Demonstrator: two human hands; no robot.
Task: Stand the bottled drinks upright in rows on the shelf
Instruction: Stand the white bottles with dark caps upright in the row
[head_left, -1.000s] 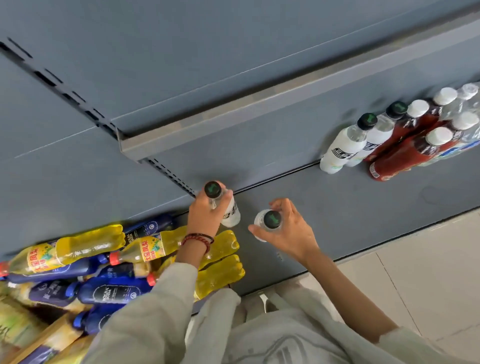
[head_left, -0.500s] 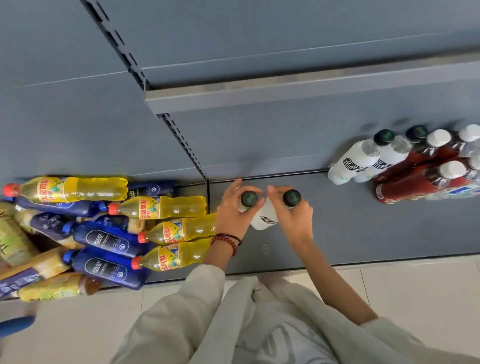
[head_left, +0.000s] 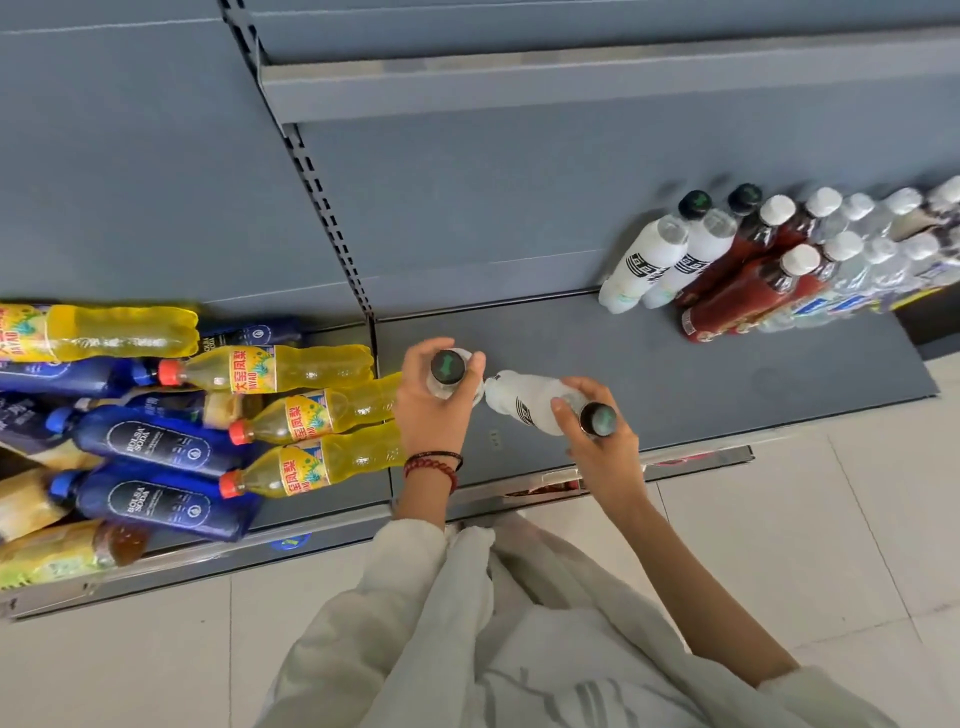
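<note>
Two white bottles, one per hand, now apart over the bare grey shelf (head_left: 675, 374).

The left hand (head_left: 434, 410) has its fingers (head_left: 415, 358) wrapped round the neck of a black-capped bottle (head_left: 448, 370) seen from above, just right of the lying yellow bottles (head_left: 291, 421). The right hand (head_left: 597, 441), whose bottle sat cap-to-cap beside the left one half a second ago, has drawn back toward the shelf's front edge; its fingers clasp the neck of a tilted white bottle (head_left: 524, 397), base pointing at the left bottle. The upright row (head_left: 670, 254) stands well to the right.
</note>
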